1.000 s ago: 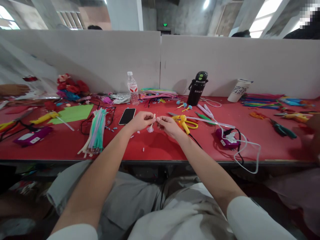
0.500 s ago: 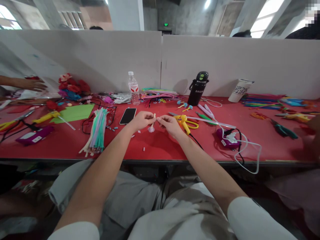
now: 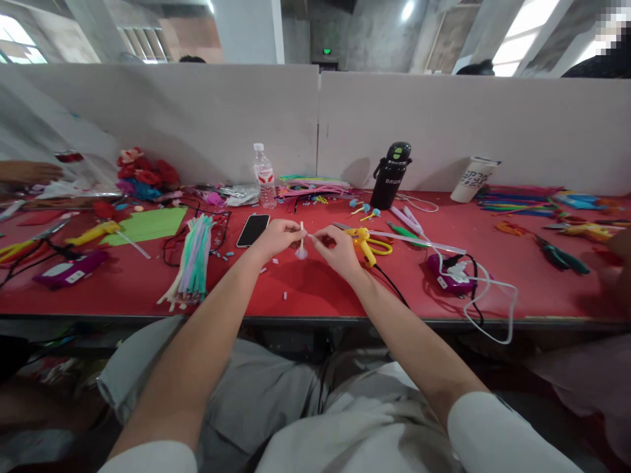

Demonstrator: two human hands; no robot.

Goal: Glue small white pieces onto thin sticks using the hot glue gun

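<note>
Between finger and thumb, my left hand (image 3: 282,238) pinches a small craft piece (image 3: 302,251) with a cream stem and a pale lilac, fluffy lower end. The piece hangs upright over the red table (image 3: 305,299). My right hand (image 3: 336,246) is beside it, fingertips pinched together near the stem; what they hold is too small to name. Just right of my right hand lie a yellow glue gun (image 3: 365,244) and yellow-handled scissors. A phone (image 3: 253,230) rests left of my left hand.
Pipe cleaners (image 3: 193,263) lie bundled at left. A water bottle (image 3: 265,177), black flask (image 3: 391,176) and white cup (image 3: 474,179) stand along the partition. A purple box (image 3: 451,272) with cables sits right. Another person's hand (image 3: 29,172) is far left.
My right fingertips have drawn slightly away from the stem, and the fluffy end now hangs straighter. The other person's hand at far left has pulled back leftward.
</note>
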